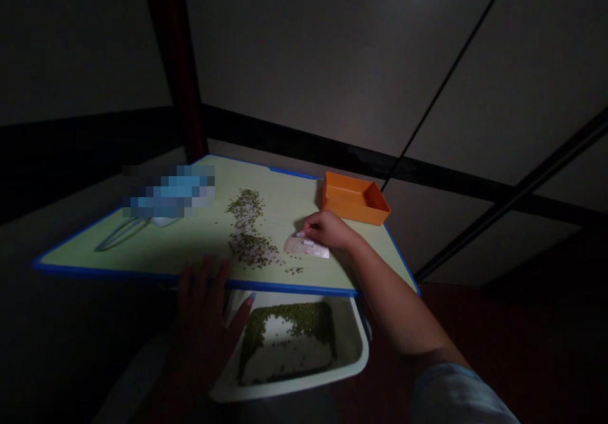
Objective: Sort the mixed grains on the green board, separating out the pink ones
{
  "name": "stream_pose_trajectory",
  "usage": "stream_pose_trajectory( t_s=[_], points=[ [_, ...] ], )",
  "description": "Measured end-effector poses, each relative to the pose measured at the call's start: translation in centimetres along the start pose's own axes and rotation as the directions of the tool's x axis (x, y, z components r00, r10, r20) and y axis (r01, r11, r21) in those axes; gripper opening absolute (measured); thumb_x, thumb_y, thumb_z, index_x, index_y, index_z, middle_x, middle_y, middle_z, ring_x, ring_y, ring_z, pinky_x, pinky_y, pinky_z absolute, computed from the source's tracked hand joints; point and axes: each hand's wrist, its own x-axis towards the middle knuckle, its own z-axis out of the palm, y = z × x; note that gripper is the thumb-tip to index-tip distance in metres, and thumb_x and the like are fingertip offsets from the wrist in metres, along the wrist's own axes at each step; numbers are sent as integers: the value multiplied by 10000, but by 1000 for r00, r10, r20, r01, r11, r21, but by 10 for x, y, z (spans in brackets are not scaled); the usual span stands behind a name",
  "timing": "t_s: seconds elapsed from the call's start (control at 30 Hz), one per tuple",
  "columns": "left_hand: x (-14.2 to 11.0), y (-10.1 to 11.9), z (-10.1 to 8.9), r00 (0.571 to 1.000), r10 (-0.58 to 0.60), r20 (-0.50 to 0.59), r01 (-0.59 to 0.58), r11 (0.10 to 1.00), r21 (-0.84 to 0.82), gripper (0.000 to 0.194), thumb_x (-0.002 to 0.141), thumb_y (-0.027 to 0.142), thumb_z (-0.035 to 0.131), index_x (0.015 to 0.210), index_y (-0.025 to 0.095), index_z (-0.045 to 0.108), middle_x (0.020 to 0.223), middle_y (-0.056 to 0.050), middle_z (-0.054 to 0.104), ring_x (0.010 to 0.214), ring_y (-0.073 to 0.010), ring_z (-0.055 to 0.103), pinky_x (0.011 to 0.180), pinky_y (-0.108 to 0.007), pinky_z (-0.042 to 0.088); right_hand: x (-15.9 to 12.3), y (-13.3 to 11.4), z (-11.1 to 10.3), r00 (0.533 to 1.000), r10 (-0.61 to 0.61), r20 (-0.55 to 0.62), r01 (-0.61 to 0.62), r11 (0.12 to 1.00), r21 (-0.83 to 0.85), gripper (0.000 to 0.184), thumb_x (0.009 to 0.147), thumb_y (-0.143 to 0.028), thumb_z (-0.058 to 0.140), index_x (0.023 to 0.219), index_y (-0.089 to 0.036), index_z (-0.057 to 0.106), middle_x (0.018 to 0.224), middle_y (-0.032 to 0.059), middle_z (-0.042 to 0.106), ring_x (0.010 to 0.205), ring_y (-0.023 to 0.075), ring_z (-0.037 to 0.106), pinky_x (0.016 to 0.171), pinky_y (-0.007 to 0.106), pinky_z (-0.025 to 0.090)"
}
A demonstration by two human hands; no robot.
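Note:
My right hand is closed on the upper edge of a pale, half-round scraper, which touches the tabletop. To its left, small green and brownish beans are strewn in an uneven patch on the pale green board with a blue rim. My left hand lies in shadow at the near edge, its fingers spread over the rim and thumb apart, with nothing held. Under that edge stands a white tub with green beans heaped along its far and left sides.
An orange box with an open top sits at the board's back right. Toward the left lies a blurred-out blue and white object with a strap-like loop. Wall panels rise behind the board.

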Motion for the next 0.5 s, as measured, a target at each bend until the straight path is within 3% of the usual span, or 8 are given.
stream_pose_trajectory(
  t_s=[0.5],
  points=[
    [0,2,-3,1000,8,8,-8,1000,24,645,842,450,417,1390,121,327,1510,-185,240,1436,-340,70,1147,-557,201,-5,-8,-5,986,-37,160,15,990,138,114,769,-190,581,705,-121,646,599,-32,540,585,81,451,578,208,313]
  ],
)
